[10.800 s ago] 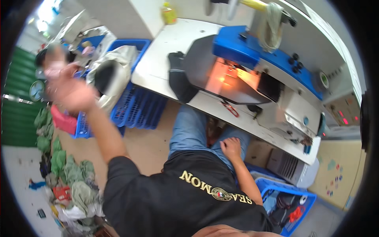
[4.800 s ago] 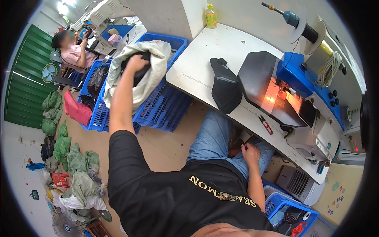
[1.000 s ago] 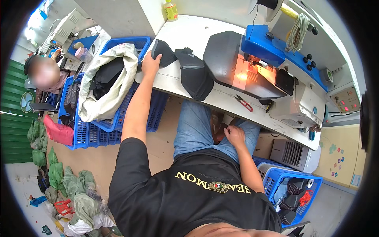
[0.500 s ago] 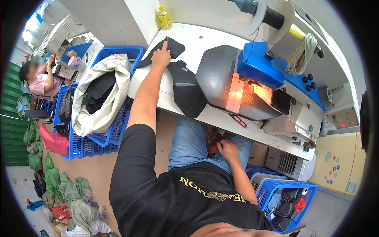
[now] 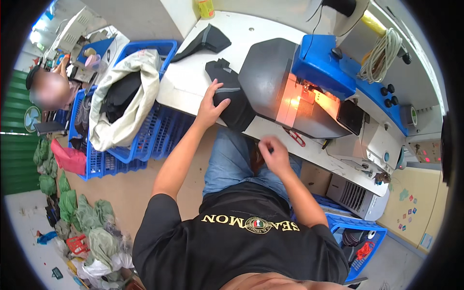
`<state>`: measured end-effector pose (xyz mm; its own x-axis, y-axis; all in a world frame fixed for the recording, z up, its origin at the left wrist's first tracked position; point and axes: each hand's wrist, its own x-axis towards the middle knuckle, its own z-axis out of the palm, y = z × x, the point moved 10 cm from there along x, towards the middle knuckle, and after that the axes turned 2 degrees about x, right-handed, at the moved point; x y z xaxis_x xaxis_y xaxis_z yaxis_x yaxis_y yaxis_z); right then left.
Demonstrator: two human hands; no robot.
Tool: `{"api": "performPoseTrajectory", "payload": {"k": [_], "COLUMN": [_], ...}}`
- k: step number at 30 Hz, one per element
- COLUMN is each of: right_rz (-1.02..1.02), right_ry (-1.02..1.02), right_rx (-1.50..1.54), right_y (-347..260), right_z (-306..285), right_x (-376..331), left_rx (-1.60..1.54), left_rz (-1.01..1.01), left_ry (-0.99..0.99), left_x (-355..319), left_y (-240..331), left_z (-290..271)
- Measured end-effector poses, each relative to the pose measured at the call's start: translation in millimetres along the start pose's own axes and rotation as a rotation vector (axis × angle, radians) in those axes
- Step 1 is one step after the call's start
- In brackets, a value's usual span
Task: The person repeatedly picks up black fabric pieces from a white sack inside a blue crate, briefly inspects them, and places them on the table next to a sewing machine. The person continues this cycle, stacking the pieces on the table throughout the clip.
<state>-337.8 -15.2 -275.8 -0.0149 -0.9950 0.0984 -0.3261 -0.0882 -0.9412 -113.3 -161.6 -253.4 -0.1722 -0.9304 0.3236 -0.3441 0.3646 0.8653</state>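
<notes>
My left hand (image 5: pixel 212 107) lies on the left edge of a black fabric piece with a grey stripe (image 5: pixel 229 99), thumb and fingers spread. That piece rests at the front of the white sewing table (image 5: pixel 185 84), and its lower end hangs over the edge. Farther back lies a second black fabric piece (image 5: pixel 205 41), flat and untouched. Over my lap, by the table's front edge, my right hand (image 5: pixel 274 153) is curled; whatever its fingers may hold is hidden. Red-handled thread snips (image 5: pixel 296 138) lie just beyond it, beside the lit blue sewing machine (image 5: pixel 321 65).
A white sack (image 5: pixel 99 123) of black fabric sits in blue crates (image 5: pixel 145 145) at left. Another blue crate (image 5: pixel 374 251) stands at lower right. A yellow-labelled bottle (image 5: pixel 206 8) is at the table's back. Another person (image 5: pixel 53 92) sits at far left; bags litter the floor.
My left hand has drawn back from the far black piece to the nearer striped one. My right hand has risen from my lap toward the table edge. The whole view has shifted slightly.
</notes>
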Motion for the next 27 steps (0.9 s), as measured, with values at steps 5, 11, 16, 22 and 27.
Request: {"api": "performPoseTrajectory", "payload": {"k": [5, 11, 16, 22, 27], "right_rz": [0.331, 0.033, 0.063, -0.231, -0.237], "right_ry": [-0.116, 0.058, -0.002, 0.108, 0.236], "right_rx": [0.14, -0.034, -0.325, -0.845, -0.973], "right_y": [22.6, -17.8, -27.5, -9.0, 8.8], "right_z": [22.1, 13.1, -36.4, -61.7, -82.0], "right_x": [57.5, 32.7, 26.0, -18.6, -23.4], "left_rx": [-0.01, -0.356, -0.133, 0.103, -0.033], "left_rz": [-0.03, -0.133, -0.008, 0.273, 0.402], "left_ry": [-0.039, -0.162, -0.127, -0.179, -0.122], "left_x": [-7.6, -9.8, -6.4, -7.4, -19.1], "left_y": [19.3, 22.6, 35.6, 65.2, 72.7], "left_z": [29.2, 81.5, 117.1, 161.9, 179.3]}}
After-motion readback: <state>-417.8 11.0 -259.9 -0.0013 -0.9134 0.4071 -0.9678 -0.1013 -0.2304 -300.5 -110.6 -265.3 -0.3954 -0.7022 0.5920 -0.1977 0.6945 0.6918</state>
